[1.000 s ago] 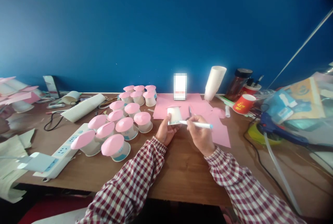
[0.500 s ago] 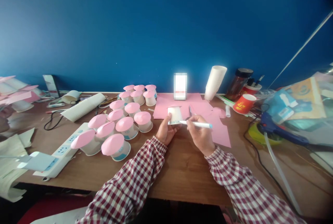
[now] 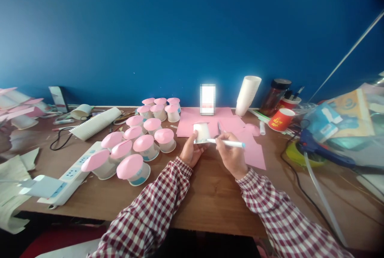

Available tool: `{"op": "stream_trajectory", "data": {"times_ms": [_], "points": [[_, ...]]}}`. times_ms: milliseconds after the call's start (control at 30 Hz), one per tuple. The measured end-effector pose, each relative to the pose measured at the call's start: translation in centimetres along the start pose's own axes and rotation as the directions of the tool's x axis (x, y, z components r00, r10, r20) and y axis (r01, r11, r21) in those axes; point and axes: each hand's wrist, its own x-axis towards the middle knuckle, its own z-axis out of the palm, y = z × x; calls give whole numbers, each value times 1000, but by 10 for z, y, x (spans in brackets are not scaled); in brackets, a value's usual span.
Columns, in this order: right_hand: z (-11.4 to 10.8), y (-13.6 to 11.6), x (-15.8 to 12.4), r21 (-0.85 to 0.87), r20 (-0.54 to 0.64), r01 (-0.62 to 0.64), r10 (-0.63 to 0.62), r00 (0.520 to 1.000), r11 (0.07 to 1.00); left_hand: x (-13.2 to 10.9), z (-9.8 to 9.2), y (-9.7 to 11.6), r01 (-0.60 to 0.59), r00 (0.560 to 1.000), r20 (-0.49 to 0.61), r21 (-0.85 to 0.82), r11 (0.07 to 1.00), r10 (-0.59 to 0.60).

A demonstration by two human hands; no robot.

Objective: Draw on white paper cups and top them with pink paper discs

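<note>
My left hand (image 3: 191,152) holds a small white paper cup (image 3: 201,132) upside down above the wooden desk (image 3: 207,198). My right hand (image 3: 232,156) grips a white marker with a blue cap (image 3: 229,143), its tip resting against the cup's lower rim. Pink paper sheets (image 3: 253,150) lie under and behind both hands. Left of my left hand stand several upturned cups topped with pink paper discs (image 3: 144,144).
A white power strip (image 3: 70,176) lies at the left front. A stack of white cups (image 3: 247,95), a red cup (image 3: 281,119), a dark jar (image 3: 274,96) and a blue glue gun (image 3: 318,146) crowd the right. Paper scraps (image 3: 15,178) and a fluted white sheet (image 3: 96,123) lie left.
</note>
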Motion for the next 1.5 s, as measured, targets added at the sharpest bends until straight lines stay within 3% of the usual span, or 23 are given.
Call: {"op": "stream_trajectory", "data": {"times_ms": [867,1500], "points": [[-2,1,1,-41,69,-14,17,997,999,2,0,-1,-41,999,16,0,999,41],[-2,2,1,-78,14,-24,25,1000,997,1,0,-1,-22,1000,-8,0,1000,22]]}}
